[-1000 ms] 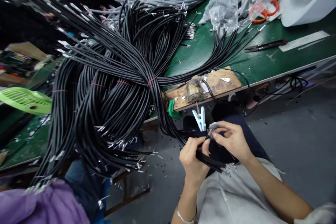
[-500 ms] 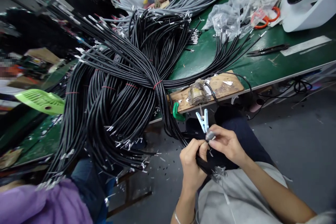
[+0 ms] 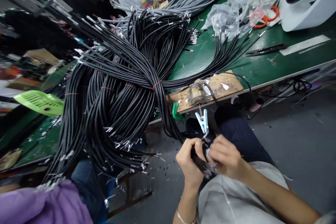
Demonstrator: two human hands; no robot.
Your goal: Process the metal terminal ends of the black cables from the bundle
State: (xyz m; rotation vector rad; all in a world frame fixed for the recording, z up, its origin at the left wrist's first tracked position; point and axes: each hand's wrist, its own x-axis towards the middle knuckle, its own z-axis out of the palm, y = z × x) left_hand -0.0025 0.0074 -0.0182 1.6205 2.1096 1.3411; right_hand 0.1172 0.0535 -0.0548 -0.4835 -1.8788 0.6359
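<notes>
My left hand (image 3: 189, 161) is closed around a bundle of black cables (image 3: 170, 122) that runs down from the table into my lap. Frayed silvery ends of that bundle show below the hand. Close beside it, my right hand (image 3: 228, 157) is curled with fingers pinched together and slightly blurred; what they hold is hidden. Just above both hands, a light blue clothespin (image 3: 204, 121) hangs from the shaft of a small motor (image 3: 196, 92) wrapped in clear film. The motor rests on a wooden board (image 3: 231, 83) at the table edge.
Heaped black cables (image 3: 118, 94) with stripped ends cover the green table (image 3: 265, 66). A green clamp (image 3: 177, 112) grips the board. Pliers (image 3: 267, 49), orange-handled scissors (image 3: 265, 17), a plastic bag (image 3: 228, 14) and a white fan (image 3: 301, 17) lie beyond. Co-workers sit opposite and at left, one in a purple sleeve (image 3: 44, 203).
My right hand has moved down from the clothespin's tip toward the cable ends in my lap. My left hand has shifted slightly left and stays around the bundle.
</notes>
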